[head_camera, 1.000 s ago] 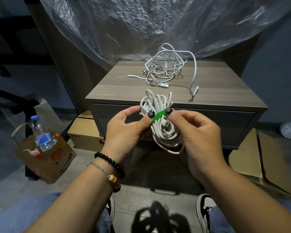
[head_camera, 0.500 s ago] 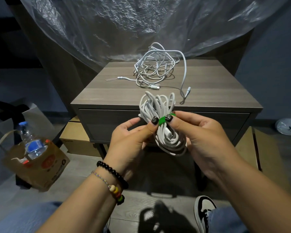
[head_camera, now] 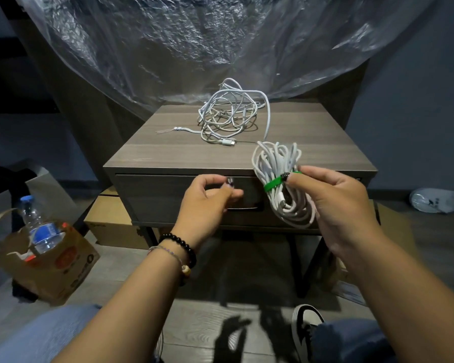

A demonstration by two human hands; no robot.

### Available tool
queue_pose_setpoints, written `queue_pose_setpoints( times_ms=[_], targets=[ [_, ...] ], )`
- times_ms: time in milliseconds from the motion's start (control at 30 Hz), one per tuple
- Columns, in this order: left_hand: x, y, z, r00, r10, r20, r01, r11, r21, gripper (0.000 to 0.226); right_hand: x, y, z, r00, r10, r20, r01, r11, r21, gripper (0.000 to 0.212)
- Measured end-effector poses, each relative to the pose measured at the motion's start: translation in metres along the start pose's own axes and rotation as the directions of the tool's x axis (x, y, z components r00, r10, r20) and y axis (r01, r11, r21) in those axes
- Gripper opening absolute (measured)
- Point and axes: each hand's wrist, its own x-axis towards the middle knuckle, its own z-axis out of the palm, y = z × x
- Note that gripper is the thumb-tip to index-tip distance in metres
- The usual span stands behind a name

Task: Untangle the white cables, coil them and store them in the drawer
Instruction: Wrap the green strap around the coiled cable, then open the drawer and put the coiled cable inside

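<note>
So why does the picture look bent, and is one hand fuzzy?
Head view: the wide-angle lens bows the nightstand edges; the left hand is smeared, its fingertips unclear; the right hand and coiled cable stay sharp; the plastic sheet catches glare.

We have a single view, worn on the head, looking forward and down from a seated height. It faces the front of the nightstand (head_camera: 236,158), which sits dead centre and close, its drawer (head_camera: 173,197) front square to us. At 12 o'clock the plastic sheet (head_camera: 207,43) fills the top. Both forearms enter from 6 o'clock, left hand (head_camera: 207,200) and right hand (head_camera: 336,203) near the lens. The wide angle bends the edges; no second view shares the scene.
</note>
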Motion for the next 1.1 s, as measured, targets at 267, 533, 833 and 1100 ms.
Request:
queue_pose_setpoints(
  times_ms=[267,533,833,1100],
  targets=[
    [0.001,-0.046,-0.004,0.957,0.094,0.275,-0.286,0.469,0.835,0.05,-0.005,-0.003,-0.012,0.962,0.258,0.085,-0.271,0.9,0.341,0.008],
    [-0.006,-0.047,0.003,0.962,0.116,0.247,-0.273,0.385,0.882,0.062,-0.023,0.005,-0.005,0.93,0.334,0.155,-0.365,0.89,0.274,0.01],
    [-0.031,-0.028,-0.007,0.954,0.192,0.231,-0.294,0.428,0.855,0.052,-0.054,0.014,-0.001,0.935,0.235,0.264,-0.309,0.906,0.289,0.016],
    [-0.071,0.0,-0.055,0.924,0.274,0.268,-0.355,0.351,0.866,0.043,-0.075,-0.012,0.0,0.903,0.096,0.419,-0.247,0.913,0.324,0.044]
  ],
)
